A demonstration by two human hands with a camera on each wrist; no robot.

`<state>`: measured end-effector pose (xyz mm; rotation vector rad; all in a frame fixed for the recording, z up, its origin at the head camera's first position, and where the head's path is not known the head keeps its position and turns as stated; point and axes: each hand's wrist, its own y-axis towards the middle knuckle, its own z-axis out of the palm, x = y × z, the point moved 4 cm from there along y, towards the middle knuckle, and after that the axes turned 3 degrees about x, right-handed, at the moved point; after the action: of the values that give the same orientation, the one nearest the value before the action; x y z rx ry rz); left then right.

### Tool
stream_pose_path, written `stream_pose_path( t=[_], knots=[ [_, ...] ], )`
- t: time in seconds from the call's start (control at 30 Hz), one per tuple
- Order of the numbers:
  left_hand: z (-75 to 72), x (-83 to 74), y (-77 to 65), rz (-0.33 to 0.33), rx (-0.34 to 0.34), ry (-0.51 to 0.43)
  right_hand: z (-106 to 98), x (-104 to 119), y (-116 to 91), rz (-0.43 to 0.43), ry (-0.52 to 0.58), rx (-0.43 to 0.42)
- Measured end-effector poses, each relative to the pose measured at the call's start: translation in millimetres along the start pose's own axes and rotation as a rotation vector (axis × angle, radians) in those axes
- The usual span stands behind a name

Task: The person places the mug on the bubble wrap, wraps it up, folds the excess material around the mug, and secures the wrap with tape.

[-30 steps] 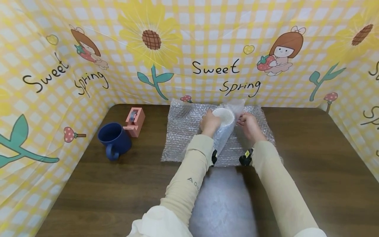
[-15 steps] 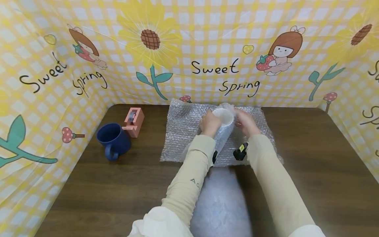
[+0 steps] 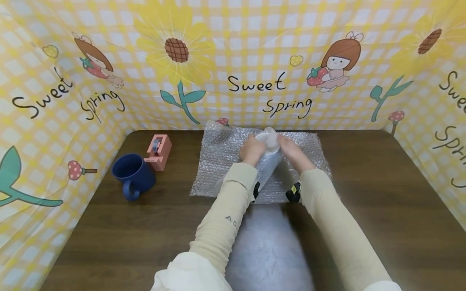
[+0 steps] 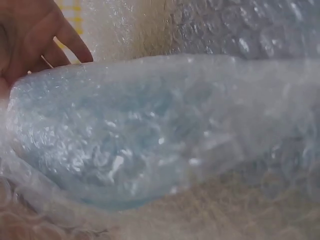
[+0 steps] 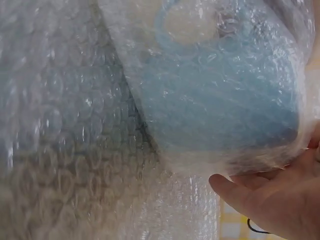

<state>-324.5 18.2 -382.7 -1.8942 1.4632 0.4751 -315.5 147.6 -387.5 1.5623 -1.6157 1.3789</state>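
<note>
A light blue mug (image 5: 220, 100) shows through a bubble-wrap roll (image 3: 269, 166), its ring handle visible in the right wrist view. The roll lies on a bubble-wrap sheet (image 3: 214, 165) on the table. My left hand (image 3: 252, 150) grips the left side of the roll's far end; in the left wrist view that hand (image 4: 35, 35) has its fingertips on the wrapped edge. On the other side my right hand (image 3: 293, 152) presses a loose flap (image 3: 271, 139) over the end. The right wrist view shows the right thumb straight by the end, the other fingertips partly hidden.
To the left on the wooden table (image 3: 364, 194) stand a dark blue mug (image 3: 134, 176) and a pink tape dispenser (image 3: 159, 152). A yellow checked cloth backdrop (image 3: 233, 48) borders the table's back and sides. A blurred pale surface (image 3: 269, 246) lies between the arms.
The flap that stood up right of the roll's end now lies folded over the opening. My right hand has moved left with it, while the left keeps its grip. The view shifts slightly.
</note>
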Motion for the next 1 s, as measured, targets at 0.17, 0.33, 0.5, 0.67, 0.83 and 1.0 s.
stream_pose_path(
  t=[0.17,0.33,0.5,0.67,0.83,1.0],
  knots=[
    [-2.1,2.4,-1.1,-0.007,-0.014,-0.021,5,10,-7,-0.045,-0.061,0.053],
    [-4.4,5.5,-5.7,-0.006,-0.104,-0.081,7,1,4,-0.082,-0.154,0.007],
    [-8.9,3.4,-12.6,0.032,-0.141,-0.073,-3,-46,61,-0.123,-0.19,-0.033],
    [-17.3,1.4,-18.6,0.085,-0.039,-0.02,-1,-36,51,-0.113,-0.205,-0.046],
    [-35.3,4.0,-25.3,0.126,0.132,-0.083,6,1,7,-0.073,-0.214,-0.025],
    [-55.6,19.7,-31.3,0.147,0.334,-0.078,6,9,-2,-0.063,-0.221,-0.01]
  ],
)
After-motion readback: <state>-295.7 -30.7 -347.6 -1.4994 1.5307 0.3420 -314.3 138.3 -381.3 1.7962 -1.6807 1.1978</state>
